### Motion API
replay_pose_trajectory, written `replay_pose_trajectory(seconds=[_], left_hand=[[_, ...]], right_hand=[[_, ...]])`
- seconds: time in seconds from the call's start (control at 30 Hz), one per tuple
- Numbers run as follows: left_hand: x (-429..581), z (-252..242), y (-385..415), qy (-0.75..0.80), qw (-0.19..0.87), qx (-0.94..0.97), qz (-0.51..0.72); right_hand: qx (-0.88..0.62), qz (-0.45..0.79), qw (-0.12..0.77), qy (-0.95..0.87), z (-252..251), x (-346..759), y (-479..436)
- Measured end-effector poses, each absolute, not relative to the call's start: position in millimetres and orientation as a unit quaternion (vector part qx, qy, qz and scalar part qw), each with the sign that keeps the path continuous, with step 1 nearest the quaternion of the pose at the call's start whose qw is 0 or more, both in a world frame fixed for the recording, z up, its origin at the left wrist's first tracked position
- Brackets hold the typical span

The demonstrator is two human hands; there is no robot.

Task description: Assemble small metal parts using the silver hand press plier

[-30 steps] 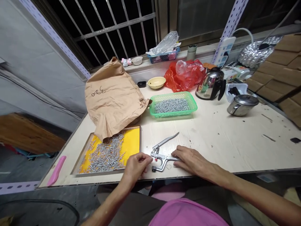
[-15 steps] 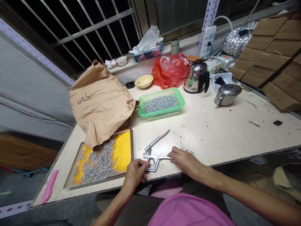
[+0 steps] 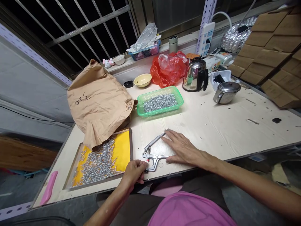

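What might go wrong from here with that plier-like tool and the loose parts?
The left hand is at the mouth of the plier-like tool while the right hand spans its handles; squeezing might pinch a fingertip. The paper bag overhangs the tray of small metal parts, so a knock could scatter some.

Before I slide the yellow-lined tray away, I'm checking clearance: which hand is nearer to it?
Left. The left hand is by the tray's near right corner; the right hand is farther right, at the handles of the metal pliers.
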State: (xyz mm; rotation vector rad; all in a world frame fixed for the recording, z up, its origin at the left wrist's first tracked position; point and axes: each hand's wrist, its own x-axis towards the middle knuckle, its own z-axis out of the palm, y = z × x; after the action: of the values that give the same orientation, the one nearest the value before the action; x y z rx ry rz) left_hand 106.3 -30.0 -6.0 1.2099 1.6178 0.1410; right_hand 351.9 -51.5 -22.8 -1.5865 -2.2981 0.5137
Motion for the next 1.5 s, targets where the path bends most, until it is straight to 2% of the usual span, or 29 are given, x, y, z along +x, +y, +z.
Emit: replay_pose_trajectory(seconds=[0.17, 0.67, 0.73, 0.83, 0.93, 1.03, 1.23, 1.5], left_hand=[[107, -7, -33, 0.686, 0.537, 0.487, 0.059], [108, -7, -35, 0.687, 0.541, 0.482, 0.041], [108, -4, -40, 0.688, 0.497, 0.528, 0.026], [110, 3, -49, 0.649, 0.329, 0.683, 0.057], [123, 6, -53, 0.546, 0.186, 0.812, 0.089], [142, 0, -45, 0.433, 0.120, 0.888, 0.098], [162, -10, -17, 0.334, 0.114, 0.935, 0.026], [173, 4, -5, 0.313, 0.082, 0.943, -0.073]], right_hand=[[-0.504, 0.194, 0.087, -0.837, -28, 354, -22], [-0.509, 0.151, 0.114, -0.839, -13, 343, -40], [-0.506, 0.147, 0.118, -0.842, -14, 342, -42], [-0.504, 0.141, 0.118, -0.844, -13, 341, -45], [-0.503, 0.135, 0.121, -0.845, -16, 340, -46], [-0.508, 0.129, 0.130, -0.842, -23, 339, -48], [-0.526, 0.137, 0.144, -0.827, -25, 343, -54], [-0.572, 0.136, 0.080, -0.805, -12, 346, -55]])
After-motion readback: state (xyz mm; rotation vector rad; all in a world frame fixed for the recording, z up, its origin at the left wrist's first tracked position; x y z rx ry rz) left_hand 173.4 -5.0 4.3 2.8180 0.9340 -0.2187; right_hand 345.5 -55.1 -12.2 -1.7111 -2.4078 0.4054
